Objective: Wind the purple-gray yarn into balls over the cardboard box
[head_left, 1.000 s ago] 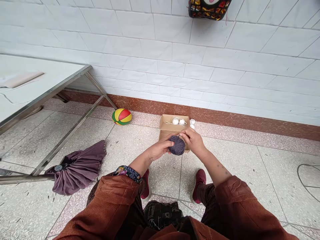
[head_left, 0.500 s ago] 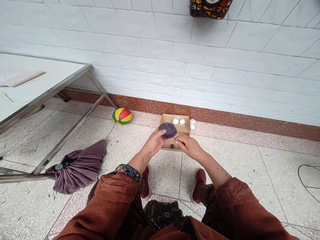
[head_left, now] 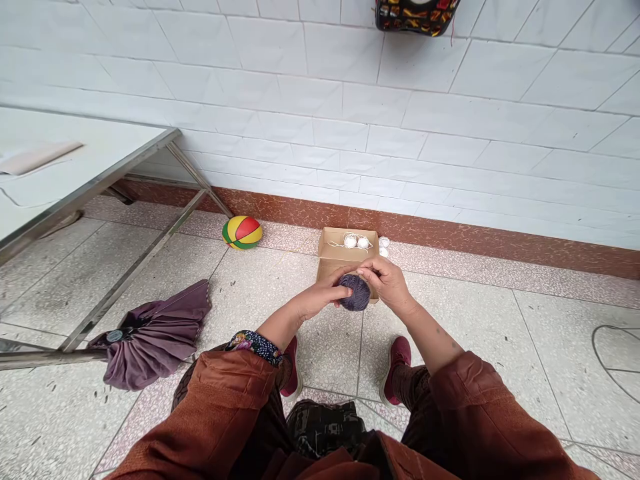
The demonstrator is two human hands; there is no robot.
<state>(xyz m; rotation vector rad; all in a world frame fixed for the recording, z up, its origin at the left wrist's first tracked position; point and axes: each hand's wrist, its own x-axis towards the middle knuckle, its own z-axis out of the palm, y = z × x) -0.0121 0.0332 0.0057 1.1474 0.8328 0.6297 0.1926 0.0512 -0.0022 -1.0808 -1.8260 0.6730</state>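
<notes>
My left hand (head_left: pixel 318 298) is closed around a dark purple ball of yarn (head_left: pixel 357 297), its thumb lying across the near side. At the ball's far edge my right hand (head_left: pixel 389 283) pinches with thumb and forefinger on the yarn strand, which is mostly hidden by the fingers. Both hands are over an open cardboard box (head_left: pixel 327 250), covering much of its near half. In the box's far part rest two white yarn balls (head_left: pixel 351 241) with loose ends. More white balls (head_left: pixel 383 247) lie just outside its right side.
A toy ball (head_left: pixel 242 232) in red, yellow and green sits by the wall. At left stand a metal-framed table (head_left: pixel 115 150) and a folded purple umbrella (head_left: pixel 155 343) on the floor. A wire ring (head_left: pixel 603 360) lies far right. A patterned object (head_left: pixel 417 19) is at the top.
The yarn ball has come nearer to me and right, and has turned in my left hand. My right hand has moved up to its far edge. The small dark piece in the box is now hidden.
</notes>
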